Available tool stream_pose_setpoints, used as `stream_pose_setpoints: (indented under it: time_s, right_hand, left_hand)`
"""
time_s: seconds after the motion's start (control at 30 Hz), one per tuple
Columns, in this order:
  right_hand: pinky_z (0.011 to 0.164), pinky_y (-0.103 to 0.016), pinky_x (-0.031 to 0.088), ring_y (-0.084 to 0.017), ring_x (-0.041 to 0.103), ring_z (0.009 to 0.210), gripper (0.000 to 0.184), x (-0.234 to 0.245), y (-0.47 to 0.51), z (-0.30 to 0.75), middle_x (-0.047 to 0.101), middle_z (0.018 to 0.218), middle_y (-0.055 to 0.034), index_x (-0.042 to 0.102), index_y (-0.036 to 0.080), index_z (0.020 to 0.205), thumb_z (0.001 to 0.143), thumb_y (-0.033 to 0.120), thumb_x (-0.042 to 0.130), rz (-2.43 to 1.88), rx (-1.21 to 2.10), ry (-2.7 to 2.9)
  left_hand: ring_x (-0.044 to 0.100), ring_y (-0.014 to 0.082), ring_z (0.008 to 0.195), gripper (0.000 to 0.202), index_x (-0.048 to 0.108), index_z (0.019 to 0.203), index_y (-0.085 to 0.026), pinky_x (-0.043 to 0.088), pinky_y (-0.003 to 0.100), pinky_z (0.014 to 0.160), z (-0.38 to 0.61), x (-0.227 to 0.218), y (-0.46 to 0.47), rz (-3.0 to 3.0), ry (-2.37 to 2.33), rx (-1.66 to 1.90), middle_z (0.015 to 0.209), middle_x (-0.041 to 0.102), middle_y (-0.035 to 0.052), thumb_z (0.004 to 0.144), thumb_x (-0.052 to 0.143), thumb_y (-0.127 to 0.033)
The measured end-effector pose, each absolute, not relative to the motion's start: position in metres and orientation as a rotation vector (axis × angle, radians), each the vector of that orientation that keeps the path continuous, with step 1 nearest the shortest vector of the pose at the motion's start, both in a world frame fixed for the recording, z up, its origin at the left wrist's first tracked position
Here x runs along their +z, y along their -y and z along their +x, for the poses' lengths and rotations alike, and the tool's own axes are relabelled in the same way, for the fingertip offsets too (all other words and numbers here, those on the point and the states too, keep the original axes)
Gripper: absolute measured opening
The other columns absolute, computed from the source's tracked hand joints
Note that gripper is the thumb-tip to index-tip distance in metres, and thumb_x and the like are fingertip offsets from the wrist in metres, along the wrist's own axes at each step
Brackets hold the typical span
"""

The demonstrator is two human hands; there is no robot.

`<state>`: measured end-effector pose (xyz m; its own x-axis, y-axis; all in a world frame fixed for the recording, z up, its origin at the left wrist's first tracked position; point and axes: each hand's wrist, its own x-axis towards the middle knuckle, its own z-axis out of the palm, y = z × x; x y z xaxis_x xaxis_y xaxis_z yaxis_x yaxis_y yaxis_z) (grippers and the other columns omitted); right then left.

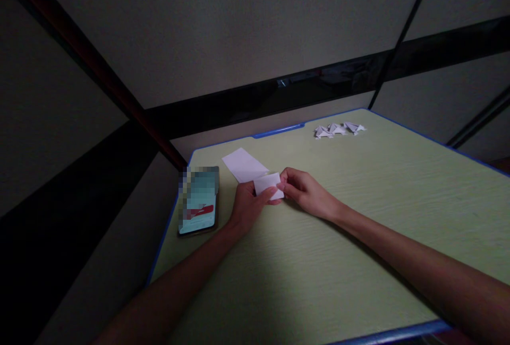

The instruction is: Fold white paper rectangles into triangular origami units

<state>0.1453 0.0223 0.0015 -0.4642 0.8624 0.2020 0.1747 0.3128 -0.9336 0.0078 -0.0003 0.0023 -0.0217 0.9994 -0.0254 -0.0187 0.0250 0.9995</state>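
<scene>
A small folded white paper (269, 183) sits between both my hands, just above the pale green tabletop (358, 217). My left hand (247, 208) pinches its near left side, thumb pressed on top. From the right, my right hand (306, 192) pinches the paper's right edge with its fingertips closed. A flat white sheet (242, 164) lies on the table just behind the folded piece.
A phone (199, 200) with a lit screen lies at the table's left edge. Several small folded white paper figures (338, 129) sit near the far edge. The table has a blue rim (279, 131); dark floor and wall panels lie beyond.
</scene>
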Motion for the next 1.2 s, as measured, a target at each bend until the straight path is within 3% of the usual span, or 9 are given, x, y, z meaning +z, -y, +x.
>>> stream_pose_setpoints:
  time_s: [0.23,0.43,0.6,1.0,1.17,1.2]
  right_hand:
    - [0.052,-0.021,0.029,-0.008,0.039,0.052,0.022,0.01,-0.014,0.143,0.044,0.057,0.0016,0.046,0.015,0.066,0.083,0.021,0.032,-0.935,0.994,2.15]
    - [0.046,-0.02,0.027,-0.007,0.034,0.046,0.026,0.006,-0.019,0.141,0.04,0.051,0.0032,0.043,0.015,0.058,0.08,0.027,0.039,-0.943,1.258,1.916]
    - [0.047,-0.02,0.029,-0.006,0.039,0.047,0.022,0.004,-0.022,0.142,0.048,0.055,0.001,0.046,0.013,0.058,0.072,0.03,0.049,-0.809,1.585,1.727]
    - [0.045,-0.021,0.023,-0.006,0.032,0.046,0.031,0.006,-0.018,0.146,0.042,0.049,0.0033,0.043,0.015,0.049,0.077,0.029,0.043,-0.82,1.429,1.814]
    - [0.048,-0.021,0.03,-0.007,0.041,0.05,0.012,0.007,-0.022,0.147,0.046,0.055,0.0043,0.052,0.014,0.071,0.068,0.024,0.056,-0.779,1.352,1.543]
    - [0.051,-0.021,0.033,-0.007,0.043,0.053,0.015,0.007,-0.023,0.148,0.049,0.059,0.0037,0.052,0.015,0.077,0.066,0.022,0.059,-0.747,1.347,1.482]
  left_hand:
    - [0.05,0.0093,0.041,0.016,0.059,0.052,-0.01,0.042,0.02,0.044,0.005,0.006,0.002,1.249,-1.232,1.227,0.042,0.056,-0.0014,0.061,0.061,-0.024]
    - [0.048,0.0085,0.041,0.018,0.058,0.058,-0.009,0.037,0.019,0.042,0.004,-0.001,-0.003,1.169,-1.184,1.272,0.045,0.056,-0.0005,0.062,0.061,-0.027]
    - [0.046,0.007,0.04,0.021,0.057,0.059,-0.009,0.034,0.019,0.04,0.002,-0.005,-0.007,1.181,-1.172,1.27,0.045,0.054,-0.0004,0.062,0.062,-0.029]
    - [0.046,0.0069,0.042,0.019,0.058,0.064,-0.009,0.034,0.019,0.041,0.001,-0.005,-0.007,1.177,-1.061,1.211,0.05,0.056,0.0008,0.064,0.06,-0.028]
    - [0.044,0.0059,0.041,0.018,0.057,0.062,-0.01,0.032,0.018,0.04,0.0,-0.007,-0.007,1.127,-1.044,1.238,0.048,0.054,-0.0007,0.064,0.059,-0.027]
    - [0.044,0.0059,0.04,0.018,0.057,0.061,-0.01,0.032,0.018,0.04,0.0,-0.007,-0.007,1.142,-1.045,1.216,0.047,0.053,-0.0009,0.064,0.059,-0.027]
